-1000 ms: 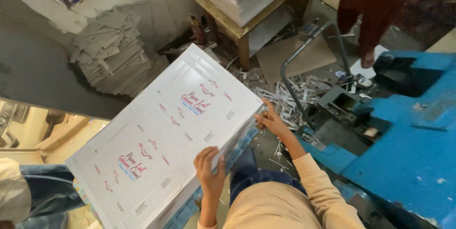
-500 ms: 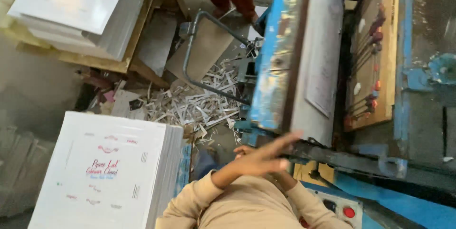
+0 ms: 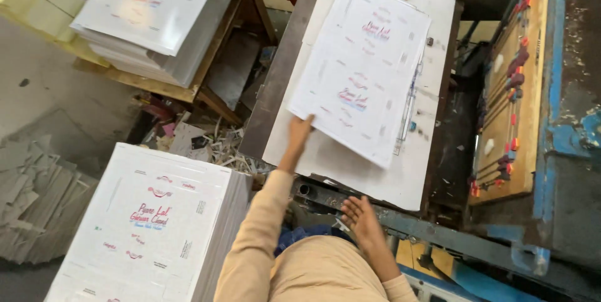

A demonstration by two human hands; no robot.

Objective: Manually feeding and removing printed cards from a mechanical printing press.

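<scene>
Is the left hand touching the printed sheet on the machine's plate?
Touching. The head view shows the left hand with its fingertips on the lower-left corner of the printed sheet; no gap shows between them.
</scene>
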